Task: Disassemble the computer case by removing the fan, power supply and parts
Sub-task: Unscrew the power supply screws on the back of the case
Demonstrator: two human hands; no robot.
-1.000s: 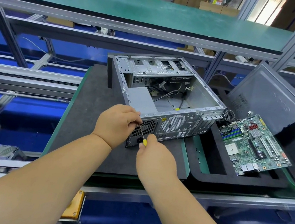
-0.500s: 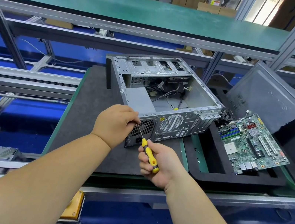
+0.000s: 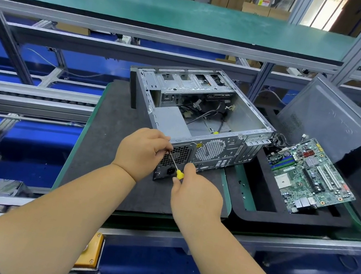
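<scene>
An open grey computer case (image 3: 238, 113) lies on its side on a dark mat (image 3: 107, 139), rear panel facing me. The power supply (image 3: 172, 123) sits in its near left corner, with loose cables inside. My left hand (image 3: 142, 153) pinches the metal shaft of a screwdriver (image 3: 175, 166) at the power supply's rear grille. My right hand (image 3: 196, 195) grips the screwdriver's yellow handle, which it mostly hides. The tip is hidden behind my left fingers.
A green motherboard (image 3: 309, 175) leans in a black foam tray (image 3: 257, 197) to the right. The grey side panel (image 3: 328, 118) stands behind it. Roller conveyor rails (image 3: 28, 99) run on the left, a green shelf (image 3: 172, 8) overhead, a yellow button box (image 3: 89, 253) below the bench edge.
My right hand turned over the handle: half a second ago the yellow handle showed in my palm, now the back of the hand covers it. My left hand stayed on the shaft.
</scene>
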